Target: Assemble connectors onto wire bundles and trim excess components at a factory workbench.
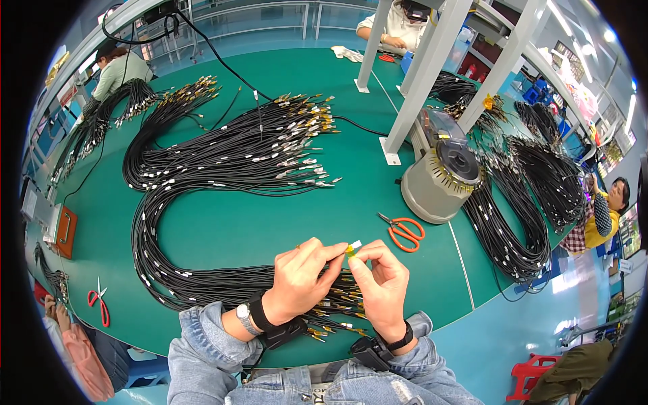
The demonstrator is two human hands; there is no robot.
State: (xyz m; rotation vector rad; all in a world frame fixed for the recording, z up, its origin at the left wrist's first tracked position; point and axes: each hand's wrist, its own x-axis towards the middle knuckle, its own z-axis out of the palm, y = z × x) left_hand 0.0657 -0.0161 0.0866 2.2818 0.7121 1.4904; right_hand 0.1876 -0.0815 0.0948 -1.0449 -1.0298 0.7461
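Beneath your hands [297, 287] lies a green tabletop [263, 219]; grey posts [423, 77] stand beyond them. Well to their right you see pale blue floor [496, 341], a red stool [528, 373] and lit ceiling lamps [631, 115].

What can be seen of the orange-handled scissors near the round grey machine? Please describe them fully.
The orange-handled scissors have short, dark, metallic-looking pointed blades and two looped grips that look like plastic. They lie flat on the green tabletop, beyond the right hand and just below the grey machine in the picture. The blades point up and left, the grips down and right. Only the tabletop appears to touch them.
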